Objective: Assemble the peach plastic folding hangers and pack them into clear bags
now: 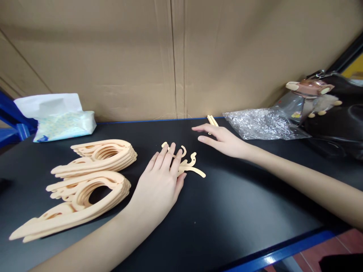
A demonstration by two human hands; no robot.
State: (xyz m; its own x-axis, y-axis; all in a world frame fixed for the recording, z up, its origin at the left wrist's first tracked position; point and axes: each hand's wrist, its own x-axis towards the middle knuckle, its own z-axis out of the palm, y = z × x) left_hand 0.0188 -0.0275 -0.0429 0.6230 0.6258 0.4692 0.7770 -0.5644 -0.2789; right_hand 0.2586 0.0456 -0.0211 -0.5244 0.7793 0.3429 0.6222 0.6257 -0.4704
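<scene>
My left hand (160, 177) lies flat with its fingers stretched out, over several beige plastic hanger pieces (195, 170). Curved arms and a hook show past its fingertips and thumb; the rest is hidden beneath the palm. Further right, my right hand (221, 139) hovers over the table, thumb and fingers apart, with nothing in it. Just behind it are a few slim beige sticks (212, 120), partly covered by the hand. Two stacks of beige plastic hangers, a rear stack (124, 155) and a front stack (121, 187), rest left of my left hand.
On the black table (204, 226), a tissue pack (66, 124) stands at the back left. At the back right are a clear plastic bag (263, 122), a drinking bottle (295, 104) and a black bag (337, 113). Cardboard (127, 60) rises behind the table.
</scene>
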